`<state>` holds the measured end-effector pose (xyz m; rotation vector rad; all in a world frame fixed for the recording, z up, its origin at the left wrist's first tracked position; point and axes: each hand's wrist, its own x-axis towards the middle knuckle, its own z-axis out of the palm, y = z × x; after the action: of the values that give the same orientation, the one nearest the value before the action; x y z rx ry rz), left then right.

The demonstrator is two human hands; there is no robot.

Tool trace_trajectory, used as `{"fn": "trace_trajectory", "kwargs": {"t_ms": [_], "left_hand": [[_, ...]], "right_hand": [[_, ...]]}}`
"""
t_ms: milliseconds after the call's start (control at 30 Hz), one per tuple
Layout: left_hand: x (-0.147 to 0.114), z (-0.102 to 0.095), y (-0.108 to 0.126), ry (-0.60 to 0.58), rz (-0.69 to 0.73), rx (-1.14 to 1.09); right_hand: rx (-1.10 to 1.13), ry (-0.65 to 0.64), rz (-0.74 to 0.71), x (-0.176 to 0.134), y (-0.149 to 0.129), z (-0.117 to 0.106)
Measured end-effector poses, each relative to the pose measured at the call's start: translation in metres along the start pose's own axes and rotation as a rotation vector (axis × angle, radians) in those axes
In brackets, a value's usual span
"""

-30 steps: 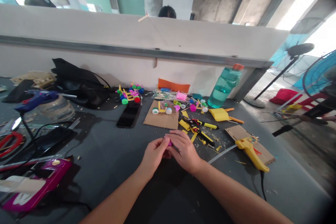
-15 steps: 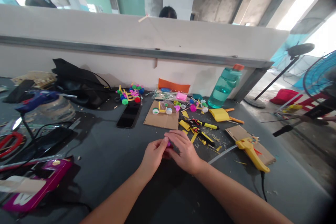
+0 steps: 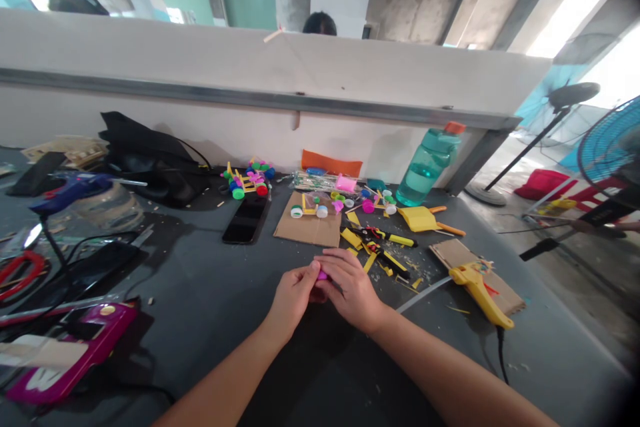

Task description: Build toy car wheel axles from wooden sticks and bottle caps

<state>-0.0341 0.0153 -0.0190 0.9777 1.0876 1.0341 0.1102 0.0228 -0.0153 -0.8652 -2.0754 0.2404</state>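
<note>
Between my two hands is a small purple piece (image 3: 323,275), mostly covered by fingers, so its kind does not show. My left hand (image 3: 296,293) is closed, thumb and fingers pinching the piece from the left. Curled over it from the right, my right hand (image 3: 351,287) presses its fingers on the same piece. Just beyond them a cardboard sheet (image 3: 310,235) carries a small toy car (image 3: 309,207) with white bottle-cap wheels. Cutters with yellow and black handles (image 3: 393,263) lie to the right among yellow scraps (image 3: 351,239).
A black phone (image 3: 245,220) lies left of the cardboard. A yellow glue gun (image 3: 483,293) rests at right, near a teal water bottle (image 3: 430,167). Colourful toy cars (image 3: 249,180) stand at the back. A blue glue gun (image 3: 80,190) and a magenta device (image 3: 75,353) are on the left.
My right-hand fingers have shifted slightly, and a little more of the purple piece shows between the hands. Everything else stays in place.
</note>
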Motion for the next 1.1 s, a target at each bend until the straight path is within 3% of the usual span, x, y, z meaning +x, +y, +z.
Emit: {"fn": "trace_trajectory", "kwargs": {"t_ms": [333, 567, 733, 1100], "left_hand": [[0.0002, 0.0005, 0.0021, 0.018, 0.002, -0.035], [-0.0009, 0.0016, 0.0030, -0.068, -0.015, -0.037], [-0.0010, 0.0009, 0.0037, -0.037, -0.045, -0.029], [0.0038, -0.0036, 0.0042, -0.058, -0.137, -0.317]], "right_hand": [[-0.006, -0.008, 0.013, -0.0006, 0.0015, 0.0023], [0.014, 0.036, 0.046, -0.0019, 0.0034, 0.0026], [0.021, 0.043, 0.039, -0.0026, 0.0058, 0.0021], [-0.006, 0.029, 0.048, -0.0032, 0.0086, 0.0025]]}}
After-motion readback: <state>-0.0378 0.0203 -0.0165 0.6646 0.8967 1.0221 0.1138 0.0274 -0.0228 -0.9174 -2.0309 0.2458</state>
